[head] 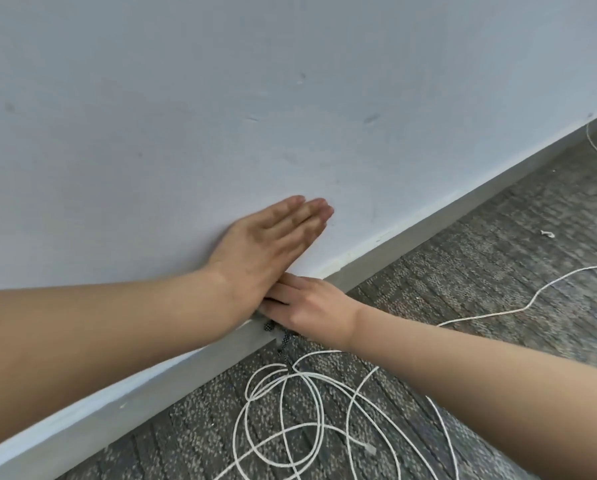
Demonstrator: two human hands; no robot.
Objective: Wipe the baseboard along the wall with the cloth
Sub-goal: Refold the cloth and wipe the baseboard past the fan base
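The person is kneeling close to the wall (290, 81) and working on the wiping stroke itself. The left hand (265, 237) is lying flat against the wall just above the baseboard (428, 230), fingers straight and together, holding nothing and apparently bracing the body. The right hand (310, 303) is pressing on the baseboard's top edge directly under the left palm, its fingers stretched out rather than curled; the thumb is hidden. The cloth (283, 339) is sitting under that hand, and only a small dark patterned corner is showing, hanging down the baseboard's face toward the carpet (497, 271). A long run of baseboard is stretching away to the right, so much of the job is probably lying ahead, though how much is already clean cannot be told. The next move is likely calling for sliding the cloth along the edge with steady pressure, while lifting it clear of the white cord (290, 410) coiling on the carpet right beside the baseboard's foot.
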